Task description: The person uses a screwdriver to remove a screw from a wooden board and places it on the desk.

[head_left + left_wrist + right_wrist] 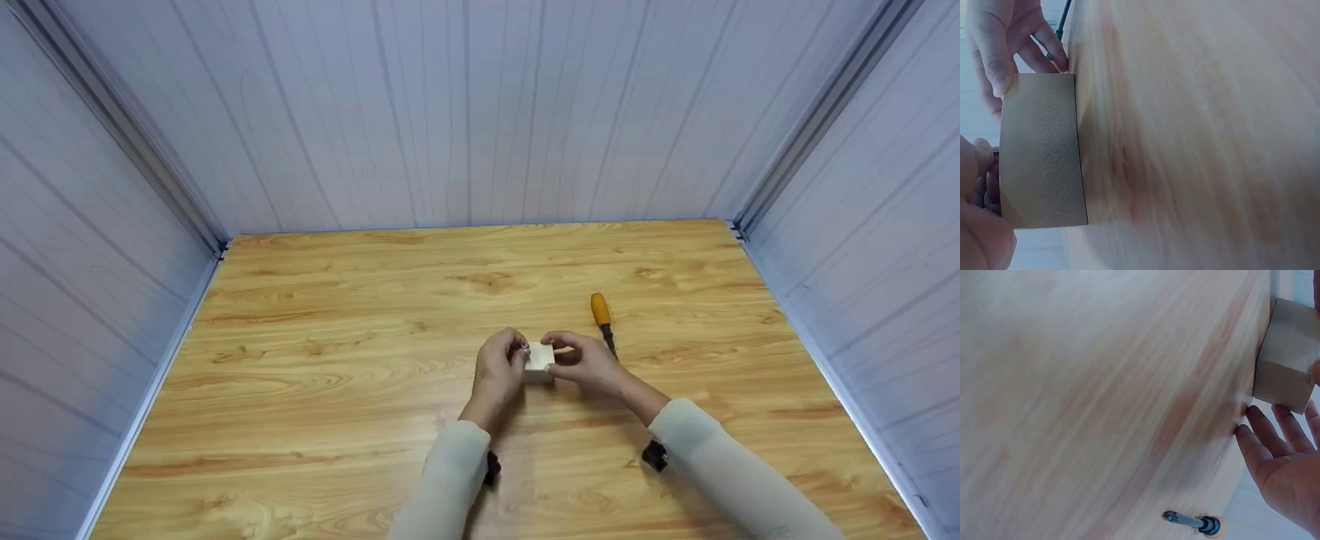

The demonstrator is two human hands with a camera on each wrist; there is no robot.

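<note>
A small pale wooden block [538,355] stands on the table between the two hands. My right hand [589,365] holds its right side, thumb at the near corner and a finger at the far one; in the right wrist view other fingers [1264,430] spread beside it, near the tabletop. Over the block's left part, my left hand [498,369] pinches a small shiny metal piece [526,348], whose kind is too small to tell. In the left wrist view, the wooden block [1041,152] hides part of the left fingers, and only a dark bit of the piece shows.
A screwdriver [601,311] with an orange handle lies just beyond the right hand, its shaft pointing back toward the wrist. The wood-grain table [337,375] is bounded by pale panel walls [465,112] at the back and both sides.
</note>
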